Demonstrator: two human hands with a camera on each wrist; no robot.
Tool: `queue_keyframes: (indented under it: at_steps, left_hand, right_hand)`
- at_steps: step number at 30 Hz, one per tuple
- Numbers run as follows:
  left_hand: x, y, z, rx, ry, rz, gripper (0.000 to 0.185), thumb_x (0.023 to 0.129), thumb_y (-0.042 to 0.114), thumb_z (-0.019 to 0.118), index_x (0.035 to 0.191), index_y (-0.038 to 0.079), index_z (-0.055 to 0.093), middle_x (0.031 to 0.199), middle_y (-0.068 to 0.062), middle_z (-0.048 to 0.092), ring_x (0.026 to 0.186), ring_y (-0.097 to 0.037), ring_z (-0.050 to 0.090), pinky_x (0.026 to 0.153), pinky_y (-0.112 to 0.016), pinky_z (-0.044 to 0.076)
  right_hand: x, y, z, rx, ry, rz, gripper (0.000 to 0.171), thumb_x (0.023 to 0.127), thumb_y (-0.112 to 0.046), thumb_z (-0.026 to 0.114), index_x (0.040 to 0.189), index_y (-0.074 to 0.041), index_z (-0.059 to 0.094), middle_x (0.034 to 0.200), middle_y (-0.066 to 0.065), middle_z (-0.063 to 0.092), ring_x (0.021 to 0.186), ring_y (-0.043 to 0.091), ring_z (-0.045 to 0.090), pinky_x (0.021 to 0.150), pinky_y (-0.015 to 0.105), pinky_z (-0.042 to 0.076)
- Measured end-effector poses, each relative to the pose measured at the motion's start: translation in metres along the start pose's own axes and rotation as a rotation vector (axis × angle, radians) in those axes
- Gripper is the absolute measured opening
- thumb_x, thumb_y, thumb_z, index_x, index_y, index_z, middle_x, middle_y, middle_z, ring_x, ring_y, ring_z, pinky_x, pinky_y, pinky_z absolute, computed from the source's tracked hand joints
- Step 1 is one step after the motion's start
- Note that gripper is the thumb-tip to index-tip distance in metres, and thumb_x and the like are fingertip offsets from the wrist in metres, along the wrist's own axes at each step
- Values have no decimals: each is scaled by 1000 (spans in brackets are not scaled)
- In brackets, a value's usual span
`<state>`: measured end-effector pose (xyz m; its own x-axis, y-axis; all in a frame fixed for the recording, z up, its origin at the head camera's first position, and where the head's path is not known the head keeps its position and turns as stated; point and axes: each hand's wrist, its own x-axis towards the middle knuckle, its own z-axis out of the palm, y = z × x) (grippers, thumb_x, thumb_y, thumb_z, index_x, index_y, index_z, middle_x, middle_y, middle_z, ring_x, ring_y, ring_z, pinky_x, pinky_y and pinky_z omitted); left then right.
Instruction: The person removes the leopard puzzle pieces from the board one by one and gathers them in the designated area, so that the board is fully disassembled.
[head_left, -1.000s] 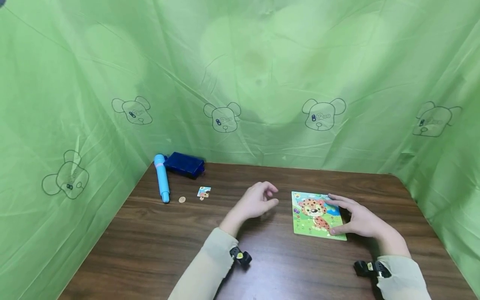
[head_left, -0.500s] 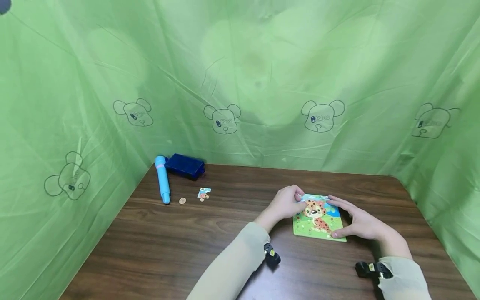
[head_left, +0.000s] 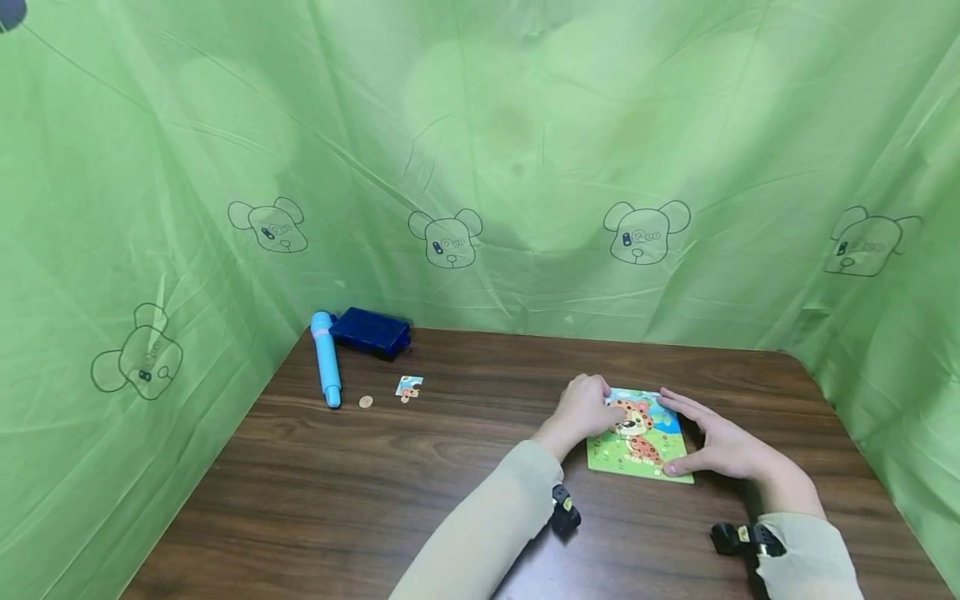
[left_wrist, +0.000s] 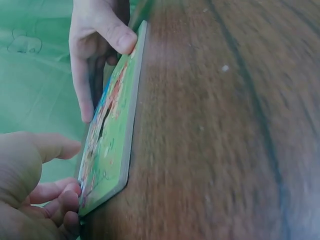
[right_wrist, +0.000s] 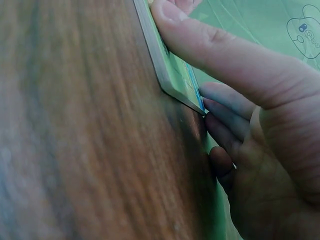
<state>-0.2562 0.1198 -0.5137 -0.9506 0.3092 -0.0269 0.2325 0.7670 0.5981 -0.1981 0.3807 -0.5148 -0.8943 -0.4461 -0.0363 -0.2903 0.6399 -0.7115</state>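
A square jigsaw puzzle (head_left: 645, 448) with a spotted leopard cub on a green and blue ground lies flat on the table. My left hand (head_left: 581, 412) grips its left edge; in the left wrist view, curled fingers (left_wrist: 67, 197) meet the edge while the thumb reaches over the face. On the puzzle's right side rests my right hand (head_left: 718, 442), its thumb on the lower right corner and its index finger at the upper right corner. A dark slit crosses the picture in the left wrist view. The puzzle's upper left part is hidden by the left hand.
A small puzzle piece (head_left: 408, 386) and a round tan disc (head_left: 366, 402) lie on the left of the brown wooden table (head_left: 337, 492). Behind them are a blue microphone-shaped object (head_left: 326, 362) and a dark blue case (head_left: 371, 331). A green curtain (head_left: 525, 167) encloses the table.
My left hand has moved right, from beside the puzzle onto its upper left part, and then slightly farther over it. The right hand has stayed in place on the puzzle.
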Motion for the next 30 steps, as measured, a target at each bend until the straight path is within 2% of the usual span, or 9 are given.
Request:
queue_keyframes:
  at_steps: [6,9,10,12,19,24,30]
  left_hand:
    - [8,-5,14,-24,37,-4,30,89,37,82,109,14,79,98,6,70,98,-14,63,88,-32,52]
    - [4,-3,10,-86,25,-5,32,91,38,83,111,13,80,93,9,69,92,-11,62,83,-30,51]
    - [0,1,4,-127,11,-16,32,92,38,85,111,13,79,90,9,67,89,-9,60,82,-29,51]
    - [-4,3,1,-186,-1,-51,32,91,35,88,112,12,79,89,10,67,86,-7,60,80,-27,50]
    - [-7,6,-1,-320,-8,-139,28,88,29,91,108,13,78,91,10,66,83,-6,58,76,-25,51]
    - [-7,7,0,-335,-20,-147,31,89,29,92,112,13,77,92,10,64,83,-6,57,77,-26,51]
    - [-8,6,1,-321,6,-114,30,91,29,90,112,15,76,97,7,59,88,-8,53,82,-26,48]
  right_hand:
    - [1,2,0,-9,-11,21,114,79,-33,100,169,-5,36,177,27,22,157,62,18,114,83,21]
    - [1,1,-1,-4,-20,40,115,78,-33,100,169,-6,36,177,26,22,157,61,17,114,83,21]
    - [1,1,-1,-1,-22,45,115,79,-33,100,170,-7,35,177,26,21,157,61,17,114,83,20]
    - [2,0,-1,-1,-24,50,115,79,-34,100,170,-7,35,177,26,21,157,61,17,114,84,20]
    - [1,-5,-1,-12,-27,46,115,79,-36,99,169,-6,35,177,27,20,157,63,16,114,84,20]
    - [1,-6,-1,-15,-28,43,115,79,-36,99,169,-5,35,177,28,20,157,64,16,113,85,20]
    - [2,-4,-1,-2,-34,41,114,80,-33,99,170,-5,34,177,27,19,157,64,15,112,86,19]
